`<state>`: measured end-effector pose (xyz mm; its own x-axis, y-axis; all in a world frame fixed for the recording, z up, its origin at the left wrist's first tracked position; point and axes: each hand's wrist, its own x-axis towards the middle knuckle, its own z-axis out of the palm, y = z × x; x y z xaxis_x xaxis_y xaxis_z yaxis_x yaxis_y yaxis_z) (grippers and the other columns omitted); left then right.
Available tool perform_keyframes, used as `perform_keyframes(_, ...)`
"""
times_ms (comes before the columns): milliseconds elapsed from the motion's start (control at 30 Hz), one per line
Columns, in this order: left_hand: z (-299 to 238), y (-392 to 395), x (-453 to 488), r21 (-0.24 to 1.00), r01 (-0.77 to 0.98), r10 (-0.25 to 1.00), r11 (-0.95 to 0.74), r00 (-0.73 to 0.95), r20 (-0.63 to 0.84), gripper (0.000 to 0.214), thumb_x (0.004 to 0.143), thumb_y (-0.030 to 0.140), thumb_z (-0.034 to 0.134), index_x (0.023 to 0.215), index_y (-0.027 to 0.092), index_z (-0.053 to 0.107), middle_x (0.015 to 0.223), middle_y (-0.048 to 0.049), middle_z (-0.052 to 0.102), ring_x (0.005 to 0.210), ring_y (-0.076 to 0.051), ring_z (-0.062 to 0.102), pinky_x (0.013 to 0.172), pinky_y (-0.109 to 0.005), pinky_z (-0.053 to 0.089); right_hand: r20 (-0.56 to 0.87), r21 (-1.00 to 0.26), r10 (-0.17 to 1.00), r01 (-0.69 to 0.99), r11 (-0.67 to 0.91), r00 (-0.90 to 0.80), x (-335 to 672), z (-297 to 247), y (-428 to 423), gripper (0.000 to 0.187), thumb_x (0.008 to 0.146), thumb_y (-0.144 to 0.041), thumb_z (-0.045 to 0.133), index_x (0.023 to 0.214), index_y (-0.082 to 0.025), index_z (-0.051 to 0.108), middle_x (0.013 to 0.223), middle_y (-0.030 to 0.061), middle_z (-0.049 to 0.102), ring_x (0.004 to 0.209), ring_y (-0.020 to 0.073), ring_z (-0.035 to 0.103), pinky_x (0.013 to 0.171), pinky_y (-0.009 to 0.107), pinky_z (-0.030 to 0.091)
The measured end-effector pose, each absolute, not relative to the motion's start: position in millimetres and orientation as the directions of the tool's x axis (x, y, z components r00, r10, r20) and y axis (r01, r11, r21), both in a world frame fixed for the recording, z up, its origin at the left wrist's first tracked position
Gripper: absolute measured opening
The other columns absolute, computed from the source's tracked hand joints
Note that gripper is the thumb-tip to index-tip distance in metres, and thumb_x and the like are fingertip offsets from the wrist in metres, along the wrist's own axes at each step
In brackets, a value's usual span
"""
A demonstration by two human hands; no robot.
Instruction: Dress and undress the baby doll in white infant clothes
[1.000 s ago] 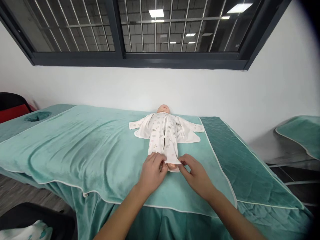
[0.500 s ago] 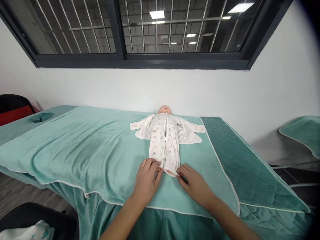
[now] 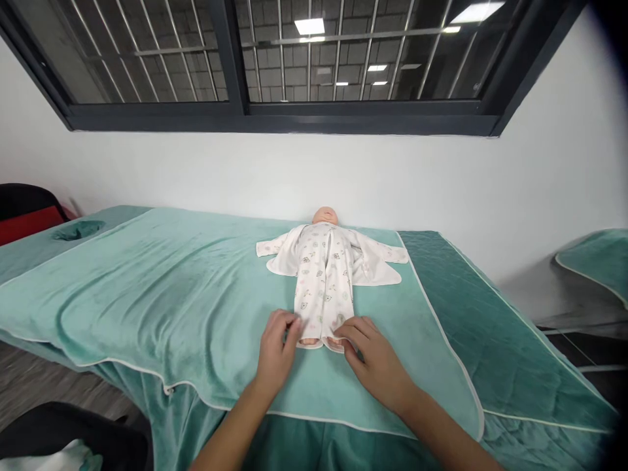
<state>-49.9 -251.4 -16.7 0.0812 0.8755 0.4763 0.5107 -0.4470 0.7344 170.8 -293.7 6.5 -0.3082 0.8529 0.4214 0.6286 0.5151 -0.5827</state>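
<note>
Two forearms (image 3: pixel 434 425) of mine are slanting inward over the mint blanket (image 3: pixel 161 281). My left hand (image 3: pixel 275 350) is curling loosely by one white trouser leg (image 3: pixel 310 301), and my right hand (image 3: pixel 377 363) is bending its fingers over the other. Can't tell if either's pinching fabric, tbh. The doll (image 3: pixel 325 215) is lying face-up on the blanket, feet toward me, head by the wall (image 3: pixel 314 167).

A dark-grey framed glass window (image 3: pixel 279 123) with silvery metal bars (image 3: pixel 337 46) spans the top, above a white wall (image 3: pixel 196 170). Lower left, a white-and-teal cloth (image 3: pixel 66 460) lies on a rounded black seat (image 3: pixel 115 438).
</note>
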Motion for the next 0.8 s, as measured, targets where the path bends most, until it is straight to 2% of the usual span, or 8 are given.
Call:
perform_keyframes(67,-19.9,-231.2,-56.7,0.816,0.483,0.921,-0.318,-0.048,0.387,0.026,0.098,0.038,0.043,0.085,0.021,0.057,0.081,-0.0013,0.059,0.076,-0.016,0.055,0.071,-0.03,0.047,0.4,-0.601,0.848,0.599,0.529,-0.348,170.4,12.2,-294.0,0.025,0.094,-0.008,0.043,0.101,-0.024,0.061,0.1,0.0058,0.061,0.096,0.0214,0.057,0.083,0.037,0.049)
perform_keyframes(133,-22.5,-208.0,-63.1,0.819,0.504,0.925,-0.274,-0.096,0.368,0.024,0.097,0.037,0.043,0.093,0.021,0.06,0.091,-0.003,0.063,0.084,-0.018,0.058,0.077,-0.032,0.049,0.374,-0.59,0.819,0.569,0.572,-0.436,171.2,21.0,-295.5,0.023,0.094,-0.011,0.043,0.099,-0.024,0.062,0.096,0.0053,0.062,0.093,0.0208,0.057,0.081,0.036,0.049)
perform_keyframes(267,-21.4,-166.6,-66.6,0.564,0.746,0.882,-0.355,0.067,0.467,0.024,0.091,0.024,0.048,0.11,0.021,0.063,0.114,-0.0089,0.065,0.113,-0.027,0.054,0.097,-0.045,0.045,0.332,-0.546,0.758,0.541,0.64,-0.561,179.8,34.8,-286.7,0.021,0.097,-0.015,0.043,0.097,-0.024,0.063,0.09,0.0044,0.064,0.088,0.0195,0.058,0.082,0.036,0.048)
perform_keyframes(333,-18.4,-151.2,-63.1,0.429,0.815,0.868,-0.389,0.169,0.466,0.034,0.089,0.022,0.05,0.121,0.021,0.06,0.128,-0.0102,0.062,0.128,-0.03,0.047,0.102,-0.049,0.041,0.38,-0.556,0.805,0.583,0.593,-0.456,189.8,30.9,-268.0,0.019,0.097,-0.017,0.043,0.096,-0.024,0.062,0.093,0.005,0.064,0.09,0.0199,0.059,0.082,0.035,0.048)
perform_keyframes(400,-15.2,-138.4,-58.3,0.346,0.832,0.853,-0.434,0.256,0.455,0.04,0.09,0.024,0.051,0.129,0.02,0.056,0.138,-0.0101,0.057,0.138,-0.03,0.039,0.108,-0.049,0.036,0.461,-0.566,0.849,0.651,0.506,-0.258,201.9,18.0,-239.9,0.017,0.096,-0.019,0.044,0.098,-0.023,0.061,0.098,0.0065,0.064,0.097,0.0217,0.058,0.086,0.038,0.048)
perform_keyframes(500,-11.6,-121.9,-52.3,0.272,0.807,0.82,-0.523,0.391,0.417,0.043,0.091,0.025,0.051,0.133,0.019,0.054,0.138,-0.01,0.057,0.143,-0.028,0.034,0.118,-0.05,0.026,0.529,-0.519,0.846,0.764,0.385,-0.066,215.9,-9.0,-195.1,0.025,0.09,-0.013,0.044,0.106,-0.021,0.062,0.111,0.0102,0.063,0.109,0.0261,0.055,0.097,0.045,0.045)
perform_keyframes(600,-9.9,-106.6,-49.3,0.229,0.763,0.781,-0.604,0.51,0.361,0.045,0.089,0.028,0.054,0.133,0.021,0.056,0.14,-0.011,0.056,0.143,-0.029,0.035,0.12,-0.052,0.021,0.5,-0.454,0.856,0.803,0.386,-0.129,217.0,-28.0,-169.6,0.033,0.086,-0.009,0.044,0.112,-0.018,0.064,0.115,0.0111,0.063,0.113,0.0262,0.053,0.1,0.045,0.045)
perform_keyframes(800,-11.9,-80.7,-44.7,0.299,0.672,0.732,-0.677,0.577,0.362,0.051,0.086,0.038,0.061,0.135,0.024,0.056,0.14,-0.01,0.057,0.134,-0.029,0.045,0.114,-0.046,0.035,0.487,-0.391,0.84,0.8,0.455,-0.239,207.6,-26.2,-170.5,0.045,0.087,-0.007,0.049,0.129,-0.02,0.059,0.125,0.0112,0.06,0.123,0.0265,0.049,0.106,0.045,0.041)
